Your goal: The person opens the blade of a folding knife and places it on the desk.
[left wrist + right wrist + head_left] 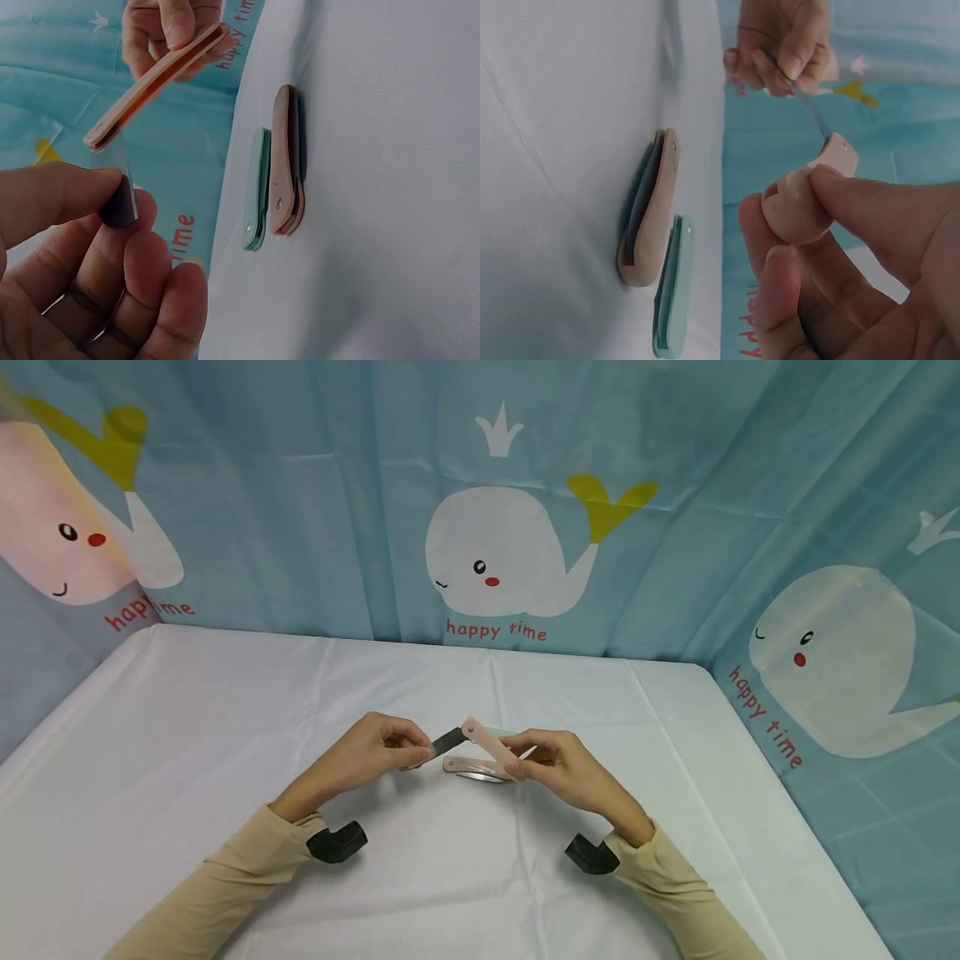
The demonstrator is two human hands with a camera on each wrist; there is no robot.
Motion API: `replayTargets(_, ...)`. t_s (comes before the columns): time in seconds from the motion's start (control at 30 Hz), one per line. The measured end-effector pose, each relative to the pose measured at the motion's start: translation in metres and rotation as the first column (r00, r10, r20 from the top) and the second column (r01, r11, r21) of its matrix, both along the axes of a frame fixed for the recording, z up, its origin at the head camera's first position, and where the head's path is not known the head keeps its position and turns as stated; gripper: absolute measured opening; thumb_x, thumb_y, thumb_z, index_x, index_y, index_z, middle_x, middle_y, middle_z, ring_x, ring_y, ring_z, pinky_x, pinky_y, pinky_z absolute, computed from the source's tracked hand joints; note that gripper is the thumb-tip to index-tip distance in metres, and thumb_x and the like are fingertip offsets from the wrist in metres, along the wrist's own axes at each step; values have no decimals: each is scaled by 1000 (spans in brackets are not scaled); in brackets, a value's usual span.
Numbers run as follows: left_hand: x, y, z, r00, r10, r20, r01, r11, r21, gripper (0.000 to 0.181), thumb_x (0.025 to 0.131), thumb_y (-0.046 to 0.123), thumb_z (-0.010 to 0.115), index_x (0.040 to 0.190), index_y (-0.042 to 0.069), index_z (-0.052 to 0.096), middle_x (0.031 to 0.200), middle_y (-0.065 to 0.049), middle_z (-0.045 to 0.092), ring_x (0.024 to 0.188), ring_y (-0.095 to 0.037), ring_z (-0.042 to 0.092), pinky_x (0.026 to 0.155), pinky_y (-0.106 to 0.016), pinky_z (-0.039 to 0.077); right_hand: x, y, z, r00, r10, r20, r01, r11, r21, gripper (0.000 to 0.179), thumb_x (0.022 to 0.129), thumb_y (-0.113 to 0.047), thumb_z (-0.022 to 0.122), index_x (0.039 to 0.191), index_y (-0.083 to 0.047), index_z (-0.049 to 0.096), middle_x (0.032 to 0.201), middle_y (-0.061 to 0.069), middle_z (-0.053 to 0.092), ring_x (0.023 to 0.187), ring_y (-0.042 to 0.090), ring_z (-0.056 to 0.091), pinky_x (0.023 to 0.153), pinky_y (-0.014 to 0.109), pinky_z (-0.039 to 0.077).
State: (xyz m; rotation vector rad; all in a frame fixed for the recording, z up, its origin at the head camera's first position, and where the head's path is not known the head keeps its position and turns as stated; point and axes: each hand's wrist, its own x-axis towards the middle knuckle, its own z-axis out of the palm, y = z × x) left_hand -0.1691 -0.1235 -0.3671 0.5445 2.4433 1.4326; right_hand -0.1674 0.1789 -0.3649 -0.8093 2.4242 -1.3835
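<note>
Between the two hands is a folding knife (489, 743) with a pale pink handle, its blade (448, 741) swung out at an angle from the pivot. The left hand (378, 750) pinches the blade near its tip between thumb and fingers. At the far end of the handle, the right hand (558, 766) grips it with thumb and fingertips. Below them on the cloth lies a second pink folding knife (283, 154), its blade folded into the handle. Beside it rests a mint-green folding knife (676, 285), folded too and mostly hidden in the head view.
A white cloth (405, 877) with crease lines covers the table. Blue curtains (315, 527) printed with whales rise along its back and sides. Each sleeve cuff carries a black wrist mount (337, 842).
</note>
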Motion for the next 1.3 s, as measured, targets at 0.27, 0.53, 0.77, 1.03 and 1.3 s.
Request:
replayTargets(0.27, -1, -4, 2, 1000, 26, -11, -27, 999, -27, 13, 92, 21, 70, 96, 11, 75, 84, -13, 70, 73, -14, 57, 65, -25, 45, -1, 3, -1, 999, 8, 37, -10, 999, 41, 30, 93, -16, 69, 123, -12, 69, 106, 9, 72, 84, 32, 71, 75, 26, 52)
replayTargets(0.53, -1, -5, 5, 998, 3, -68, -4, 1000, -19, 16, 91, 20, 71, 98, 6, 75, 80, -10, 69, 71, -10, 55, 65, -23, 42, -2, 6, -1, 997, 25, 73, -28, 999, 44, 28, 92, -14, 68, 119, -7, 70, 102, 12, 72, 81, 28, 70, 73, 25, 50)
replayTargets(0.77, -1, -7, 4, 997, -33, -74, 33, 999, 0, 11, 91, 19, 71, 96, 10, 76, 82, -13, 69, 70, -11, 56, 64, -23, 44, -3, 8, 1, 994, 44, 100, -53, 995, 82, 27, 92, -9, 65, 118, -6, 70, 97, 13, 74, 78, 13, 66, 72, 24, 47)
replayTargets(1.03, -1, -7, -1, 995, -59, -78, 59, 998, 7, 13, 92, 16, 70, 97, 5, 74, 82, -14, 68, 69, -10, 55, 63, -23, 43, -2, 10, 6, 993, 56, 101, -68, 991, 119, 27, 95, -11, 63, 122, -7, 69, 101, 11, 70, 77, 15, 61, 71, 23, 46)
replayTargets(1.3, -1, -6, -1, 993, -75, -87, 75, 997, 5, 9, 92, 15, 69, 94, 8, 74, 81, -14, 68, 68, -9, 54, 63, -22, 43, -2, 12, 4, 994, 90, 62, -99, 982, 161, 27, 97, -12, 61, 122, -10, 70, 109, 9, 70, 81, 12, 58, 71, 23, 47)
